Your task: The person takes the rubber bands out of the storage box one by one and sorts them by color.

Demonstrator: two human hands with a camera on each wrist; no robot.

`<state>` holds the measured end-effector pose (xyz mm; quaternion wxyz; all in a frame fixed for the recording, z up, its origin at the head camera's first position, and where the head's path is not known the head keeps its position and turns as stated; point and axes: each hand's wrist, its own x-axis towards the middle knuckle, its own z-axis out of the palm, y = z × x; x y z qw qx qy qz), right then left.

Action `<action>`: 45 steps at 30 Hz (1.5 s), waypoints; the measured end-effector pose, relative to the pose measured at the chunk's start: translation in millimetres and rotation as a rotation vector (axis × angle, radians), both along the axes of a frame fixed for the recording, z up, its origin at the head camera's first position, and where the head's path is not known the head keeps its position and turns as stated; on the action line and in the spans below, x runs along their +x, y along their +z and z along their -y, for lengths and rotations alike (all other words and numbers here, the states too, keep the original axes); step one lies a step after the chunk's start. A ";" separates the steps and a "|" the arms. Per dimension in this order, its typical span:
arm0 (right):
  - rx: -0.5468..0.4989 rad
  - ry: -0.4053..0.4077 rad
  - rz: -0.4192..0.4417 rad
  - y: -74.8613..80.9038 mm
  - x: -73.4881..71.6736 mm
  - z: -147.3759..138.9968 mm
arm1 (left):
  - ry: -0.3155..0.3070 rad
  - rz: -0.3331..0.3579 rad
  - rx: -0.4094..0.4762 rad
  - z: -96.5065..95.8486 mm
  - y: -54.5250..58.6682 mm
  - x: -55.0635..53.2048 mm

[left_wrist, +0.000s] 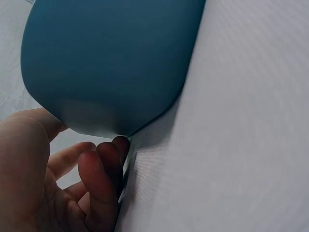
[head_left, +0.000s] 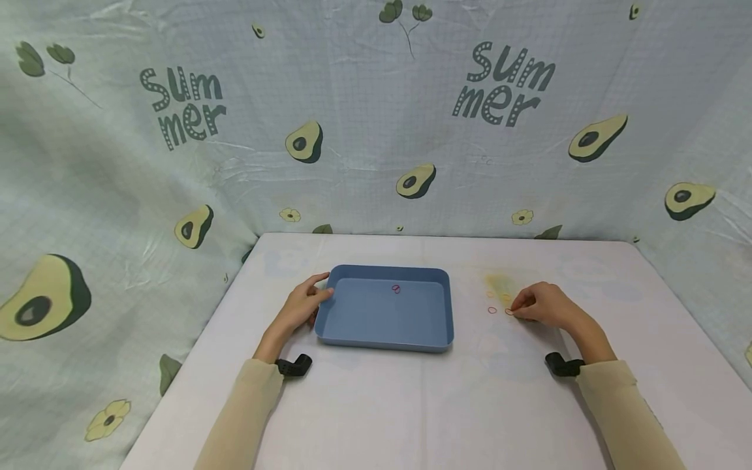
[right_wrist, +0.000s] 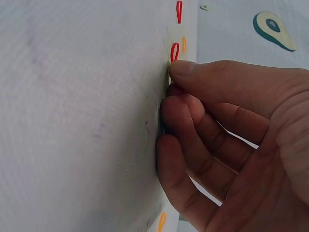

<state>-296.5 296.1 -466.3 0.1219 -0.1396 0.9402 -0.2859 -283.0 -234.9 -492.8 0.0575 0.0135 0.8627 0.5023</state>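
Observation:
A shallow blue tray [head_left: 384, 346] lies on the table, with small red rubber bands [head_left: 396, 289] inside near its far side. My left hand [head_left: 302, 303] grips the tray's left edge, thumb at the rim and fingers bent beside the outer wall; the left wrist view shows the tray's corner [left_wrist: 111, 72] above those fingers. Right of the tray, my right hand [head_left: 543, 305] pinches a red rubber band [right_wrist: 175, 50] at the table surface, its loop sticking out past the thumb tip. Another red rubber band [head_left: 492, 310] lies just left of those fingertips.
Yellow-orange rubber bands [head_left: 490, 294] lie beyond the red ones, near a yellowish patch [head_left: 501, 282] on the table. One orange band [right_wrist: 162, 221] shows low in the right wrist view. A printed cloth [head_left: 364, 117] hangs behind the pale table [head_left: 376, 418].

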 end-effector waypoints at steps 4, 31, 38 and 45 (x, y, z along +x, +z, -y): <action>-0.008 0.011 -0.007 1.0 1.5 -0.7 | -0.001 -0.001 -0.002 -0.1 0.7 0.0; -0.018 -0.030 0.017 0.8 10.0 -1.0 | -0.015 -0.003 -0.001 5.0 -1.9 2.7; -0.052 -0.034 -0.006 6.6 13.6 -2.9 | -0.018 0.000 -0.003 4.9 0.7 4.0; -0.073 -0.034 0.003 11.9 13.6 0.2 | -0.014 0.013 0.006 4.9 0.3 3.4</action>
